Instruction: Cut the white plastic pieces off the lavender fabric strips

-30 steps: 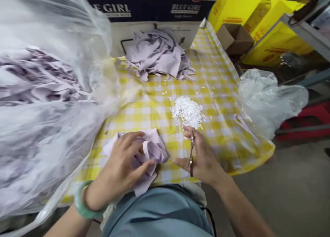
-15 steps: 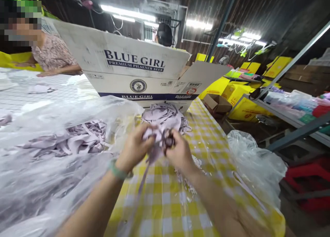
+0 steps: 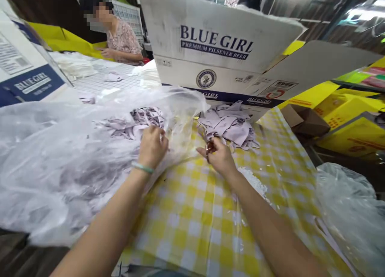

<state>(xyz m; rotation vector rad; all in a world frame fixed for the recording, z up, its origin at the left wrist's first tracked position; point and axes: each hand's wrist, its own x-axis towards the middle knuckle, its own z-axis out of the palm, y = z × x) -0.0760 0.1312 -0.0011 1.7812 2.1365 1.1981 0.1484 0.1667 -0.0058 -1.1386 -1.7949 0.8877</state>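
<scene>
White "BLUE GIRL" carton point(image 3: 192, 64), left hand point(image 3: 152, 145) at plastic bag point(image 3: 54, 156), grip unclear, right hand point(image 3: 220, 159) holding scissors point(image 3: 209, 147).

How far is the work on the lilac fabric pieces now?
Looks done: a pile of lilac pieces beside the box, with white snippets on the cloth. In hand: left hand at the plastic bag, right hand gripping scissors. Left: the bag holds many more.

yellow-white checked tablecloth point(image 3: 192, 212), lilac fabric pieces point(image 3: 230, 124)

Bag point(image 3: 60, 164) left, fabric pile point(image 3: 230, 124) before box point(image 3: 219, 48)
</scene>
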